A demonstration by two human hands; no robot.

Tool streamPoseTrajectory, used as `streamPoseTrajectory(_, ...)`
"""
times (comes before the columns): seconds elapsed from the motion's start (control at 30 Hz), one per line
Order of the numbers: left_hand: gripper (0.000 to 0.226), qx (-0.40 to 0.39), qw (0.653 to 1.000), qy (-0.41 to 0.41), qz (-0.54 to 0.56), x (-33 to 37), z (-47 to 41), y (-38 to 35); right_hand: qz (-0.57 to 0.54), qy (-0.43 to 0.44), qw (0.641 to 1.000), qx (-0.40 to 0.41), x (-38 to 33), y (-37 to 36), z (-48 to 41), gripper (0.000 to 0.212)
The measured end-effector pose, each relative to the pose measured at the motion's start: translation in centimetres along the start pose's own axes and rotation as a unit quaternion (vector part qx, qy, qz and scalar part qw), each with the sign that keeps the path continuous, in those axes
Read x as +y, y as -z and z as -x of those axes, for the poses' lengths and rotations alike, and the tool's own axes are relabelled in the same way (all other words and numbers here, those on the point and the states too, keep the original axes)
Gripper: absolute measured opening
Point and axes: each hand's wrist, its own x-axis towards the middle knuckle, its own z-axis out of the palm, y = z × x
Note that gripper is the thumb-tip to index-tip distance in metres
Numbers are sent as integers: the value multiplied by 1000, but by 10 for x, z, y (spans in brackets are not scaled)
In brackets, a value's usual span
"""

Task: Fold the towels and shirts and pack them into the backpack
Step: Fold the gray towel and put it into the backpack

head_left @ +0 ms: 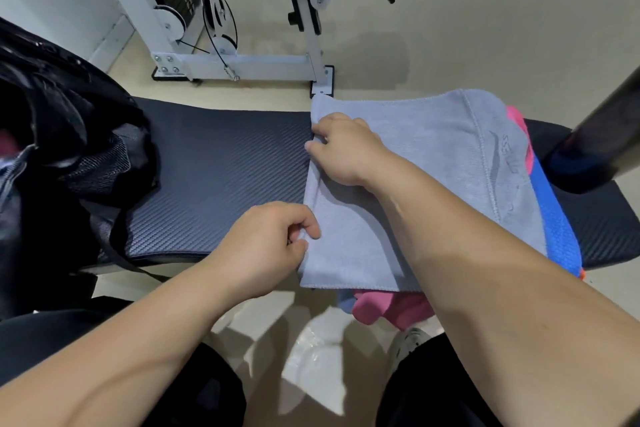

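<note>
The grey towel (pixel 433 163) is lying flat on the bench's (pixel 221 163) right end, covering a pile where a blue cloth (pixel 557 229) and a pink cloth (pixel 381 308) are peeking out. The left hand (pixel 266 246) is pinching the near part of its left edge between thumb and curled fingers, while the right hand (pixel 346 149) is curling its fingers onto the far part, seemingly gripping it. The backpack (pixel 52 135) is sitting at the left end, well apart from the towel.
</note>
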Motion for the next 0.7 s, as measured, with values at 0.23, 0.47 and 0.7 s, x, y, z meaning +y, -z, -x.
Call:
streamPoseTrajectory(0.23, 30, 10, 992, 74, 99, -6, 4, 36, -90, 59, 994, 24, -23, -1, -11, 42)
streamPoseTrajectory(0.47, 34, 44, 987, 144, -63, -47, 25, 87, -37, 103, 993, -42, -100, -34, -26, 58)
streamPoseTrajectory(0.7, 27, 39, 951, 159, -263, -68, 29, 98, -7, 137, 984, -110, -136, -63, -40, 67)
